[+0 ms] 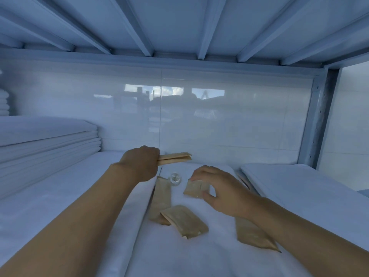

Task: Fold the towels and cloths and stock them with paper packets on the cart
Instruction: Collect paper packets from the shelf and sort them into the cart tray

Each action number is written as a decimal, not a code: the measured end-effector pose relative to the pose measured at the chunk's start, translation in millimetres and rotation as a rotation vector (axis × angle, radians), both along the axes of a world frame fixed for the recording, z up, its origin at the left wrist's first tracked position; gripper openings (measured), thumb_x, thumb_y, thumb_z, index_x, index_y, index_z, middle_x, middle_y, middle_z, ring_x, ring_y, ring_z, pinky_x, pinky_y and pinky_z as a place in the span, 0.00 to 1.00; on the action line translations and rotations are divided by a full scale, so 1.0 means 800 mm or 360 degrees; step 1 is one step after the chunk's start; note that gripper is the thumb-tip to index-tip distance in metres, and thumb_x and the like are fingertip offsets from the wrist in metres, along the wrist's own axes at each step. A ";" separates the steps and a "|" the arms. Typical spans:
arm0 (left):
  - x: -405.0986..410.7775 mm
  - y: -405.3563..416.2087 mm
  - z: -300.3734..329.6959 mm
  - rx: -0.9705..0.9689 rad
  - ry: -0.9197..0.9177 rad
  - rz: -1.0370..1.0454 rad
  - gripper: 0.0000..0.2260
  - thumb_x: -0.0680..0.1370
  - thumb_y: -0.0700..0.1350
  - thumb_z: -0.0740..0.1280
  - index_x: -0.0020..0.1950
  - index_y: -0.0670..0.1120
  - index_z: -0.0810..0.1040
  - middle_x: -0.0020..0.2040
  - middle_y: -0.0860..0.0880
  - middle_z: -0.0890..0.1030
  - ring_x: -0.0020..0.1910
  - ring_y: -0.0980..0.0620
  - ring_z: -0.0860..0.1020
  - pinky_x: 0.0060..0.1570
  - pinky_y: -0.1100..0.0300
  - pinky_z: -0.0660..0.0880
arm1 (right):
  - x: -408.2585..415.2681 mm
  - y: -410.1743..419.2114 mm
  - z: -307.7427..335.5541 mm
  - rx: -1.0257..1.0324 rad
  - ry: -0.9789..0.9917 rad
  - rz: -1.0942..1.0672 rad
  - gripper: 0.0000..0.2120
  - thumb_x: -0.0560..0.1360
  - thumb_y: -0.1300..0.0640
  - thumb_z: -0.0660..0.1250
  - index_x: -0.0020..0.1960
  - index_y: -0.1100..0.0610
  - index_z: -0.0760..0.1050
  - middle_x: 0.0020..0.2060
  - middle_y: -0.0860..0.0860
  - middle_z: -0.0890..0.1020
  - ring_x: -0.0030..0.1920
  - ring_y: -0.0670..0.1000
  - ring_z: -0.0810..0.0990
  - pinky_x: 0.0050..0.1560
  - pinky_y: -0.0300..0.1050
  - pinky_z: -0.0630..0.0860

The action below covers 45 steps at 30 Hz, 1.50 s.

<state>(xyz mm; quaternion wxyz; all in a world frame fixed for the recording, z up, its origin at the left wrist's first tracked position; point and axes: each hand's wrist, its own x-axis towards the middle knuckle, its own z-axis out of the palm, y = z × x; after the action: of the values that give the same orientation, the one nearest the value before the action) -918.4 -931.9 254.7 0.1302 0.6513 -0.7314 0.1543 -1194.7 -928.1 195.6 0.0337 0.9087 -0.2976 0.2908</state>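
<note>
Your left hand (140,163) grips a bundle of tan paper packets (175,157) held edge-on above the white linen (189,254) on the shelf; your right hand (216,189) pinches a small square packet (194,189) between thumb and fingertips, just over the linen; three more packets lie loose on it: a long one (162,196) below your left wrist, a folded one (184,220) touching its near end, another (253,235) partly under your right forearm; a small clear glass object (175,178) sits between your hands; a stack of folded white towels (48,144) stands at left, another folded pile (303,186) at right, beside the metal shelf post (317,116).
</note>
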 end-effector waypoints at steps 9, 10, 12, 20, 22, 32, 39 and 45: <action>0.029 -0.001 0.005 0.0381 0.0099 0.0275 0.05 0.77 0.40 0.62 0.42 0.47 0.70 0.38 0.49 0.76 0.32 0.51 0.73 0.32 0.59 0.68 | 0.100 -0.009 0.021 0.0371 0.0474 0.0225 0.35 0.73 0.76 0.60 0.73 0.49 0.76 0.74 0.43 0.72 0.73 0.40 0.64 0.67 0.21 0.52; 0.033 0.001 0.005 0.0381 0.0105 0.0310 0.06 0.77 0.40 0.62 0.41 0.48 0.68 0.38 0.49 0.75 0.32 0.52 0.73 0.31 0.59 0.67 | 0.106 -0.012 0.019 0.0332 0.0499 0.0271 0.36 0.70 0.76 0.60 0.72 0.50 0.77 0.74 0.43 0.73 0.72 0.41 0.64 0.65 0.20 0.52; 0.038 0.002 0.005 0.0359 0.0110 0.0378 0.07 0.77 0.40 0.61 0.41 0.48 0.67 0.39 0.49 0.74 0.32 0.52 0.73 0.30 0.59 0.66 | 0.110 -0.017 0.016 0.0204 0.0552 0.0331 0.36 0.67 0.74 0.61 0.70 0.49 0.77 0.71 0.42 0.75 0.70 0.43 0.66 0.68 0.27 0.59; 0.045 -0.009 0.008 0.0165 0.0146 0.0478 0.03 0.78 0.42 0.62 0.45 0.49 0.71 0.43 0.50 0.77 0.37 0.51 0.76 0.33 0.58 0.67 | 0.117 -0.020 0.010 -0.0315 0.0841 0.0376 0.24 0.74 0.62 0.66 0.66 0.44 0.79 0.61 0.42 0.79 0.61 0.51 0.71 0.54 0.52 0.69; 0.046 -0.010 0.006 0.0154 0.0153 0.0468 0.02 0.78 0.44 0.62 0.48 0.48 0.74 0.43 0.49 0.78 0.39 0.50 0.77 0.34 0.57 0.69 | 0.117 -0.021 0.006 -0.0331 0.0789 0.0381 0.20 0.77 0.59 0.63 0.65 0.46 0.81 0.63 0.43 0.80 0.62 0.52 0.73 0.54 0.49 0.67; 0.027 -0.012 0.005 0.0252 0.0557 0.0383 0.11 0.78 0.53 0.69 0.50 0.45 0.78 0.38 0.48 0.80 0.33 0.49 0.77 0.35 0.58 0.71 | 0.110 -0.014 0.002 -0.0988 0.0337 0.0459 0.11 0.75 0.66 0.68 0.49 0.54 0.85 0.43 0.48 0.82 0.43 0.51 0.76 0.38 0.42 0.70; 0.018 -0.006 0.010 0.0476 0.0960 0.0383 0.24 0.76 0.65 0.70 0.45 0.42 0.80 0.30 0.48 0.81 0.22 0.52 0.68 0.26 0.65 0.66 | 0.104 -0.008 0.011 -0.1464 0.0232 0.0356 0.10 0.79 0.69 0.65 0.46 0.59 0.83 0.40 0.52 0.80 0.42 0.53 0.78 0.36 0.44 0.70; 0.000 0.010 0.014 0.0788 0.1401 0.0116 0.40 0.61 0.79 0.70 0.49 0.43 0.85 0.39 0.46 0.87 0.25 0.53 0.67 0.28 0.61 0.65 | 0.097 -0.005 0.015 -0.1725 0.0178 0.0080 0.12 0.80 0.67 0.64 0.44 0.56 0.83 0.38 0.51 0.80 0.38 0.51 0.77 0.41 0.45 0.67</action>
<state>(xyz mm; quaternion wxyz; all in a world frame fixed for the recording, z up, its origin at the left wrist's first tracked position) -918.4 -924.1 266.2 0.2623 0.6911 -0.5987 -0.3084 -1117.2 -932.1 207.9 0.5062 0.7821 -0.0810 0.3544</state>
